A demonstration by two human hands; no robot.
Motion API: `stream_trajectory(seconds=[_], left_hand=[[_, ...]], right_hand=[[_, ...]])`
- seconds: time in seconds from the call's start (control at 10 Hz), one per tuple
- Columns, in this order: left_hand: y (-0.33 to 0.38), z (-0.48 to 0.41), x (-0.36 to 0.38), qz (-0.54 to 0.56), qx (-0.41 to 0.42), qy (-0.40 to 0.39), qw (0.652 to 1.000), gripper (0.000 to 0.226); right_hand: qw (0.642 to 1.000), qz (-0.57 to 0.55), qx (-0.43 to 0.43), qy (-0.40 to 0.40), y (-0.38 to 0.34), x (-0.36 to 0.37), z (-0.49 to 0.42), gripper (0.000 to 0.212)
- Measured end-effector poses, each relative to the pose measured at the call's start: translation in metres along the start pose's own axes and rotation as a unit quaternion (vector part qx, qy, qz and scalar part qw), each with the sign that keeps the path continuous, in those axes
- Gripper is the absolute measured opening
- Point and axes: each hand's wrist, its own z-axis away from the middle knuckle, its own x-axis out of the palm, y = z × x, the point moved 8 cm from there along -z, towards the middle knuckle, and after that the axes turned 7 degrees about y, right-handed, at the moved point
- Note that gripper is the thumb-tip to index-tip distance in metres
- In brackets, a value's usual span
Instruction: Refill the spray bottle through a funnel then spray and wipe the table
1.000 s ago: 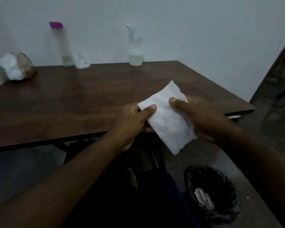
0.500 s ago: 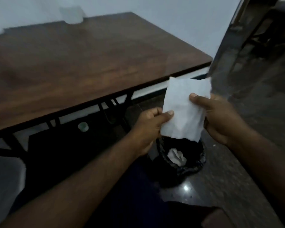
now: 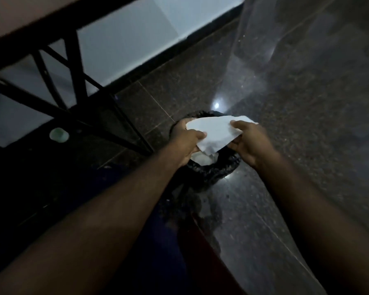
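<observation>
Left hand and right hand each pinch a crumpled white paper tissue, black-lined round bin just below; wiping looks done, next both release.

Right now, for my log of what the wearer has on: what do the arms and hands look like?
The left forearm and right forearm are bare to the frame edge: no sleeve shows. The left hand and right hand are ungloved, with no watch, bracelet or ring visible, though the picture is dim.
</observation>
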Motion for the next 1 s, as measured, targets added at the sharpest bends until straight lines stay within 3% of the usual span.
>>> stream_trajectory(seconds=[0.1,0.3,0.4,0.5,0.6,0.8,1.0], left_hand=[[-0.014,-0.019,0.003,-0.121,0.028,0.007,0.992,0.065],[-0.045,-0.053,0.0,-0.244,0.028,0.016,0.969,0.032],[-0.05,-0.067,0.004,-0.307,0.055,0.023,0.95,0.026],[-0.048,-0.082,0.012,-0.359,0.099,0.013,0.928,0.027],[-0.043,-0.088,0.016,-0.411,0.125,-0.015,0.903,0.046],[-0.05,-0.096,-0.011,-0.462,0.098,-0.015,0.881,0.063],[-0.045,-0.084,-0.003,-0.488,0.13,-0.051,0.862,0.054]], right_hand=[[0.998,0.037,0.028,0.032,0.021,-0.021,-0.031,0.014],[0.981,0.172,0.049,0.07,0.06,-0.044,-0.077,0.011],[0.966,0.247,0.01,0.079,0.066,-0.046,-0.093,0.019],[0.956,0.275,-0.037,0.096,0.058,-0.045,-0.105,0.013],[0.944,0.311,-0.058,0.094,0.059,-0.046,-0.119,0.009],[0.892,0.439,-0.078,0.076,0.081,-0.045,-0.126,0.013],[0.88,0.465,-0.085,0.057,0.089,-0.031,-0.119,0.006]])
